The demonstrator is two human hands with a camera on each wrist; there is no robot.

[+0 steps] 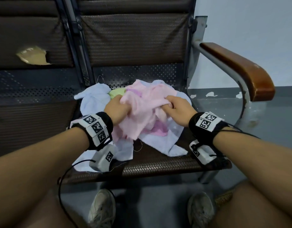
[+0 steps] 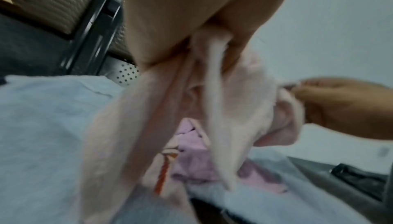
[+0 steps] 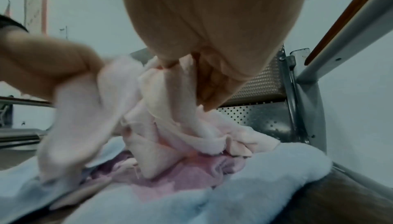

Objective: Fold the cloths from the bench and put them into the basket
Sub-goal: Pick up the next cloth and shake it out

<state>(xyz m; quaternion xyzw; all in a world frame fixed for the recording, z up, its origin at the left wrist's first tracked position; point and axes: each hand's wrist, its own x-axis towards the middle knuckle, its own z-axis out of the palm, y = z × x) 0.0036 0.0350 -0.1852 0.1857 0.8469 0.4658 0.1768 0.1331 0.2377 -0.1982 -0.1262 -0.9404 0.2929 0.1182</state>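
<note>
A heap of cloths lies on the bench seat (image 1: 158, 163). On top is a pale pink cloth (image 1: 138, 111), bunched and lifted a little off the heap. My left hand (image 1: 119, 106) grips its left part, and my right hand (image 1: 176, 106) pinches its right part. In the left wrist view the pale pink cloth (image 2: 191, 110) hangs from my left hand (image 2: 191, 31), with my right hand (image 2: 340, 105) at the far side. In the right wrist view the pale pink cloth (image 3: 170, 110) hangs from my right hand (image 3: 202, 69). Under it lie a darker pink cloth (image 1: 160, 130), light blue cloths (image 1: 92, 102) and a green cloth (image 1: 116, 92).
The bench has a dark woven seat, a perforated metal back (image 1: 137, 74) and a brown wooden armrest (image 1: 244, 71) on the right. A second seat (image 1: 26, 122) is to the left. My shoes (image 1: 100, 209) stand on the grey floor below the seat edge. No basket is in view.
</note>
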